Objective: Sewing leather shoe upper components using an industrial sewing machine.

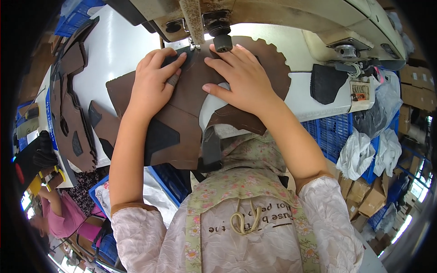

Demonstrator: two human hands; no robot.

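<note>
A brown leather piece [184, 98] with a scalloped far edge and dark patches lies on the white sewing machine bed, its near part hanging toward my apron. My left hand [154, 79] rests on its left part, fingers bent and apart, with a grey band round one finger. Spread over the right part, my right hand [239, 77] presses down with its fingers outstretched. Between the two hands' fingertips, at the far side, the presser foot [194, 46] stands over the leather. Whether the needle is in the leather I cannot tell.
The sewing machine arm [282, 16] spans the top. More brown leather pieces [68, 109] lie along the left edge. A black piece [327, 83] lies at the right. Blue crates [330, 129] and cardboard boxes [371, 193] stand beyond. A person in pink [68, 214] sits at the lower left.
</note>
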